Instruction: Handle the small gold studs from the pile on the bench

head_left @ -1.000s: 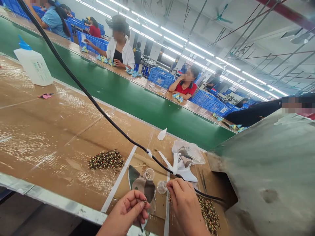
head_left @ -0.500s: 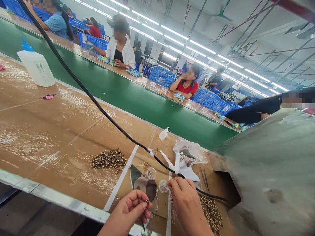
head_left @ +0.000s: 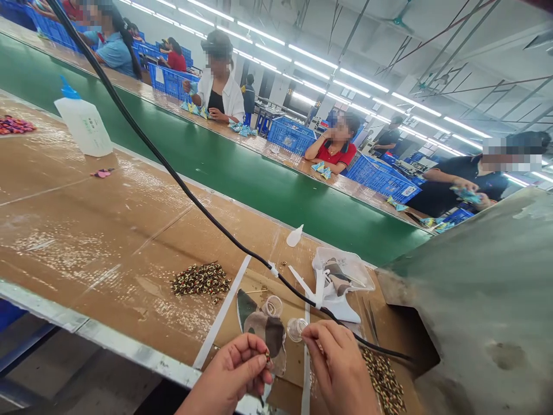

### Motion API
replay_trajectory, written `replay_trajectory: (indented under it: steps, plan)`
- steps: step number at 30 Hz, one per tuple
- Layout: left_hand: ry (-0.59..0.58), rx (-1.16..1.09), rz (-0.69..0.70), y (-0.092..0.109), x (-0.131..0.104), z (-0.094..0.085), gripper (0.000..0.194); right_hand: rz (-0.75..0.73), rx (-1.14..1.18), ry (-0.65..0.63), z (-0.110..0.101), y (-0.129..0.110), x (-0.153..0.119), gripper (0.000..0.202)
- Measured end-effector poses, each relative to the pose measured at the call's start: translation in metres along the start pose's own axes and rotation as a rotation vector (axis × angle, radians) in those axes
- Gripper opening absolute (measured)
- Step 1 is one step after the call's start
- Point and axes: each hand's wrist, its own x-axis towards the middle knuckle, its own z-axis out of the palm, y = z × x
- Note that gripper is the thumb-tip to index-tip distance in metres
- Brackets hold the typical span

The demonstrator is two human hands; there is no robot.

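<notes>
Glossy taped tabletop (head_left: 108, 213), left hand (head_left: 235, 374) grip pinching tiny bead (head_left: 268, 361); right hand (head_left: 341, 369) grip unclear

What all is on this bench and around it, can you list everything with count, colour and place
small bead: one, dark, pinched in left hand's fingertips
bead pile: one, brown-gold, bench centre
second bead pile: one, brown-gold, right of right hand
clear cups: two, transparent, ahead of the hands
cable: one, black, crossing the bench
squeeze bottle: one, white with blue cap, far left
plastic tray: one, clear, by the cable
conveyor belt: one, green, behind the bench
crates: several, blue, across the belt
co-workers: several, seated across the belt
left hand: one, bottom centre
right hand: one, beside a cup
</notes>
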Motion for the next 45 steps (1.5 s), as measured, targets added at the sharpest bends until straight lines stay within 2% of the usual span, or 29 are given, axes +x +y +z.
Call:
replay_trajectory:
  steps: [3, 8, 14, 23, 36, 45]
  plan:
    - [-0.019, -0.010, -0.004, 0.002, -0.003, 0.001, 0.016, -0.012, 0.130, -0.036, 0.006, -0.008, -0.005, 0.010]
    - [-0.022, -0.006, -0.015, 0.005, -0.005, 0.002, 0.019, 0.046, 0.271, -0.049, 0.021, -0.023, -0.011, 0.013]
    - [-0.024, 0.004, -0.035, 0.006, -0.002, 0.002, 0.020, 0.031, 0.293, -0.126, 0.023, -0.026, -0.010, 0.010]
    - [-0.036, 0.021, -0.044, 0.005, -0.003, 0.002, 0.022, 0.009, 0.260, -0.144, 0.026, -0.026, -0.009, 0.011]
    - [-0.017, 0.019, -0.006, 0.004, -0.004, 0.003, 0.014, -0.117, 0.127, -0.058, 0.026, -0.031, -0.007, 0.014]
    - [0.002, 0.068, -0.005, 0.004, -0.003, 0.005, 0.015, -0.104, 0.115, 0.041, 0.036, -0.034, -0.015, 0.017]
